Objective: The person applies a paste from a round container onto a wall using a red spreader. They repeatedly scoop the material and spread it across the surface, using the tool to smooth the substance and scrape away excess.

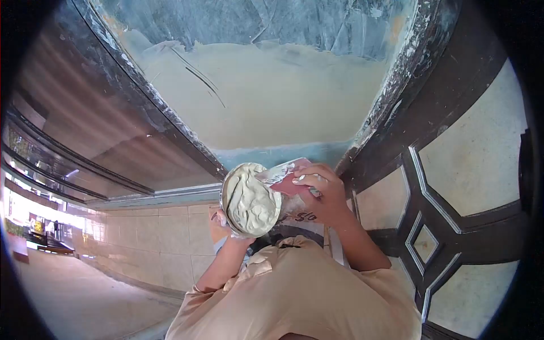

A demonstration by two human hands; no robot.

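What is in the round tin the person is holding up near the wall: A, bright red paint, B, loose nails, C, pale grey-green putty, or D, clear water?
C: the open tin, steadied from below by the left hand, is heaped with thick, pale grey-green putty, while the right hand presses a scraper blade to its rim.

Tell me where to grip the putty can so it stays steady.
Grip the can around its round side wall, coming from underneath and behind, as the left hand does. Its open mouth is tipped toward the camera and full of putty, and the right hand holds the scraper at the rim, so keep the fingers off the rim.
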